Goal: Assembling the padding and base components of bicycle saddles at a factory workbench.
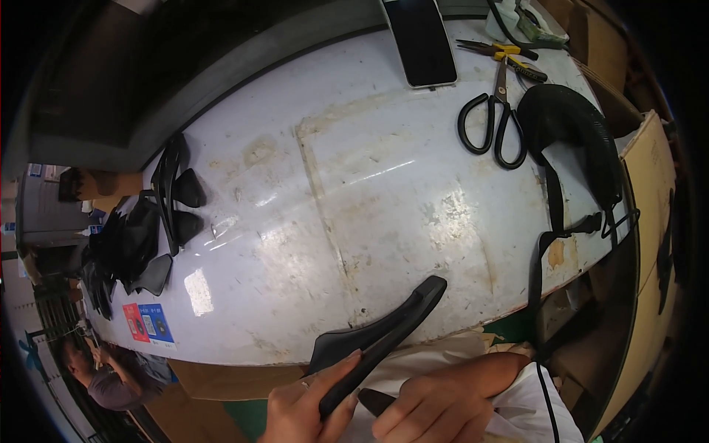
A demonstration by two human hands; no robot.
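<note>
Left hand (306, 410) grips a long black plastic part (384, 332) – its far end propped on the white bench (354, 184), seemingly to steady it. Right hand (436, 402) fingers curl beside it – closed on a small dark piece (374, 401).

The worn white table (354, 214) bears a phone (422, 40), scissors (493, 122), pliers (509, 57) and black moulded parts (159, 229).

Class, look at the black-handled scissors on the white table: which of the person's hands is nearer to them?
Right. The right hand lies near the table's front edge, below the scissors. The left hand, gripping a black plastic part, sits farther left.
</note>
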